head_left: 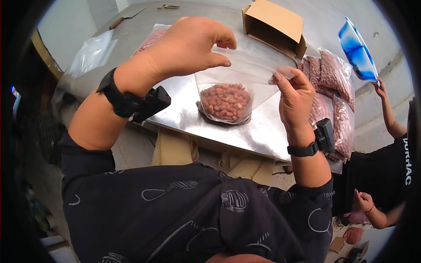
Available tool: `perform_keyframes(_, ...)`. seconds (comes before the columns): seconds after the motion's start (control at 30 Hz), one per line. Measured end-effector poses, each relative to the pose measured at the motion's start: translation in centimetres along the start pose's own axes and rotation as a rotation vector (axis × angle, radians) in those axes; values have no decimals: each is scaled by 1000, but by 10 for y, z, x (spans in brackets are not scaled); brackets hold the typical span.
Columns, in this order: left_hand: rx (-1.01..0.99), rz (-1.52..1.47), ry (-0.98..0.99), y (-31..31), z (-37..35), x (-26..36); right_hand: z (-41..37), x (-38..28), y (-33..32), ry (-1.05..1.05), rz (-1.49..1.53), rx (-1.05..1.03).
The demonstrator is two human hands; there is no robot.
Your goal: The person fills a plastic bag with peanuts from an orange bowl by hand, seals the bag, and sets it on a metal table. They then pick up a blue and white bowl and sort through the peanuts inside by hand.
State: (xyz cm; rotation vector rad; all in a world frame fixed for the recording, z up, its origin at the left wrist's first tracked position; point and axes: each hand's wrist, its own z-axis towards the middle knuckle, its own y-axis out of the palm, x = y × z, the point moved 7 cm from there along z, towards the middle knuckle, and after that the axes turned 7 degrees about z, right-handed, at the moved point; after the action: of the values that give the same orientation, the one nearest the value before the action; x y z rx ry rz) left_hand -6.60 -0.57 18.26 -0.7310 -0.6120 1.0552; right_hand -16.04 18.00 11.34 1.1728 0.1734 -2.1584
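Observation:
A clear plastic bag point(263, 90) with reddish-skinned peanuts point(226, 101) in its bottom stands on the metal table in front of me. My right hand point(296, 94) pinches the bag's upper right corner between thumb and fingers, which are slightly blurred. Over the bag's upper left side, my left hand point(193, 46) has its thumb and curled forefinger apart, with a gap between the tips. Its other fingers are hidden behind the hand.
Filled peanut bags point(335, 79) are piled at the right, near an open cardboard box point(274, 24). Flat plastic bags point(93, 52) and a knife point(125, 19) lie at the left. At far right, another person's hand point(380, 87) holds a blue-and-white basin point(357, 50).

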Motion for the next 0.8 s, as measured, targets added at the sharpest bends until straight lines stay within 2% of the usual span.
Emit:
perform_keyframes(0.23, -80, -225, -328, -2, -35, -45, -2, 1, -2, 9, -14, 21)
perform_keyframes(0.33, -75, -542, -467, 7, -45, -52, -1, 1, 0, -3, -13, 40)
perform_keyframes(0.43, 14, -785, -451, 19, -52, -60, 0, 1, -1, -11, -8, 37)
perform_keyframes(0.63, 63, -909, -444, 23, -53, -65, 5, -12, -2, -69, -56, -5)
perform_keyframes(0.73, 44, -1069, -490, 32, -56, -66, 4, -5, -3, -48, -51, 12)
perform_keyframes(0.8, 29, -1043, -504, 32, -57, -68, 2, -2, -6, -34, -63, 29)
